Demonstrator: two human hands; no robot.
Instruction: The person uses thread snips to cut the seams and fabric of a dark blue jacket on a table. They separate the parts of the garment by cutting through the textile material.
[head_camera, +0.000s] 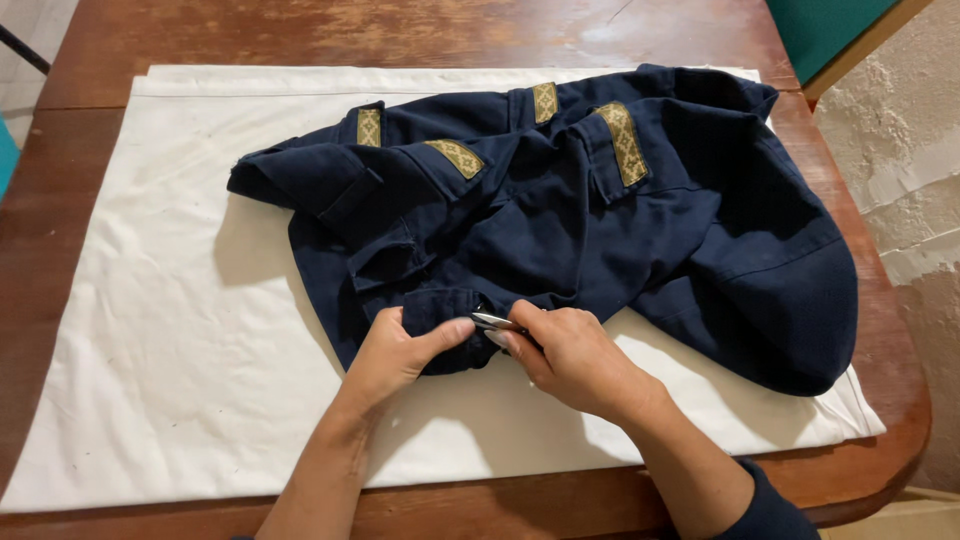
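Left hand (400, 355) curled over the near edge of a dark navy garment (560, 220), fingers folded down on top of the cloth, thumb stretched rightward along the hem, pinching a thick fold between thumb and fingers. Closed on the fabric, not flat.

Right hand (570, 355) just beside the left, nearly touching it, thumb and forefinger drawn tight together around a small shiny metal tool (497, 321), its silvery tip pointing left toward the left thumb and resting against the hem. Remaining fingers tucked under, pressing on the same fold of cloth. Exact kind of tool hard to tell; only a short gleaming length showing between the fingers.

Garment spread crumpled across the middle and right of a white cloth (180, 330), sleeves and flaps bunched, several olive-gold patterned tabs (624, 140) stitched near the far edge. Bulk of the navy fabric trailing off to the right, close to the white cloth's corner.

White cloth laid flat over a worn reddish-brown wooden tabletop (60, 210), bare wood showing around all sides. Dark sleeve at the right forearm. Green surface at the upper right corner, pale rough wall to the right.
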